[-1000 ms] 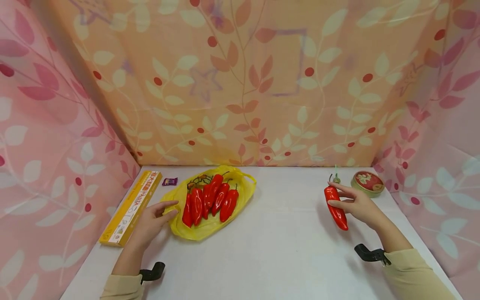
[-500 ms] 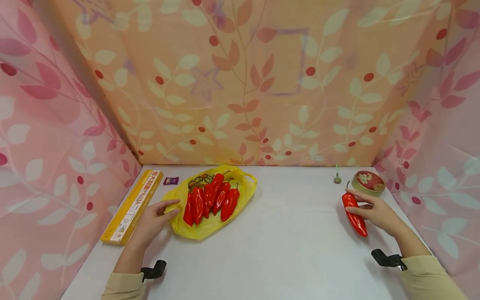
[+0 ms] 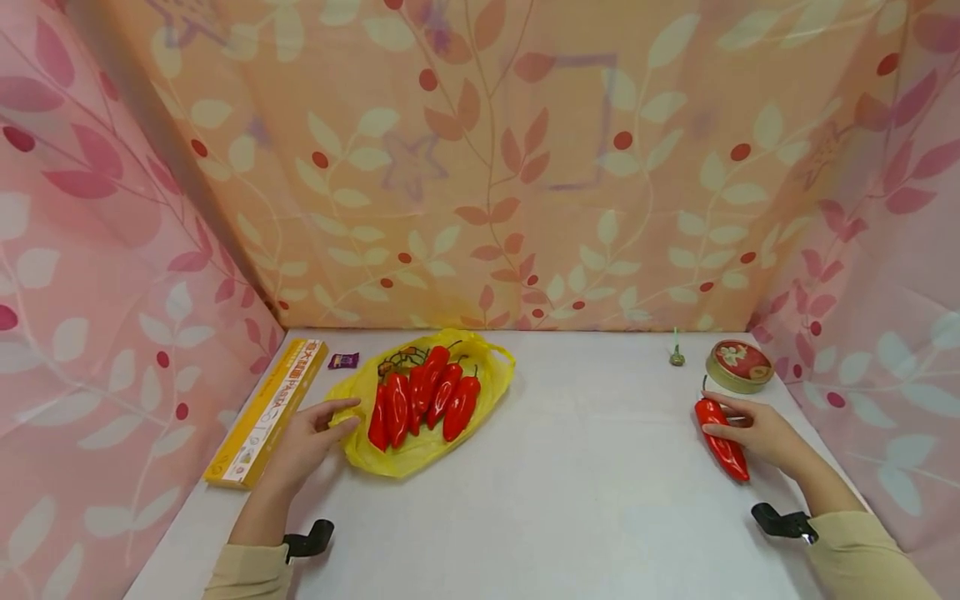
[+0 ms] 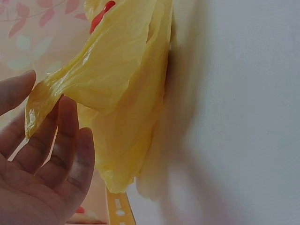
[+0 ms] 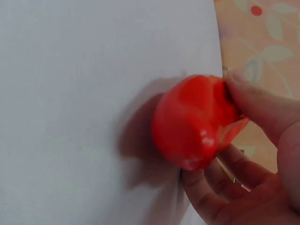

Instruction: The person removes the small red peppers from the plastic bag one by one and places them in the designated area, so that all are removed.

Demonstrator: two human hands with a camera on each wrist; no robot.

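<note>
A red pepper (image 3: 726, 452) is pinched in the right hand (image 3: 763, 432), with a round tin (image 3: 740, 367) just beyond. The edge of a yellow bag (image 3: 397, 465), in which other peppers (image 3: 426, 392) are contained, is gripped in the left hand (image 3: 302, 443).

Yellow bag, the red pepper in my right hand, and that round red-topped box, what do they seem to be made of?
Yellow bag: thin, glossy plastic film, being translucent and crinkled.
Red pepper: smooth, glossy, with bright highlights; perhaps plastic or foam imitation, possibly real.
Round box: probably metal, printed finish, judging by its rimmed lid.
</note>
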